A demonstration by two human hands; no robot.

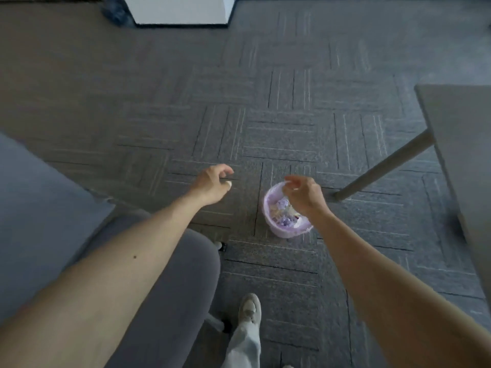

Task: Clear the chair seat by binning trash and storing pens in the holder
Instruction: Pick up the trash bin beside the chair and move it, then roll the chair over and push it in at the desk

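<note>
Seemingly the binning step is in hand: the right hand [303, 196] hovers over the one lavender bin [281, 233] on the carpet, fingers loosely curled with nothing plainly in them, and the bin holds a heap of crumpled scraps [283, 208], too jumbled to count. The left hand [212, 183] hangs apart to the bin's left, curled too, with a pale speck at the thumb that I cannot tell for nail or scrap. No pen or holder shows, so that step cannot be judged; one grey chair [164, 288] sits mostly behind the left arm.
</note>
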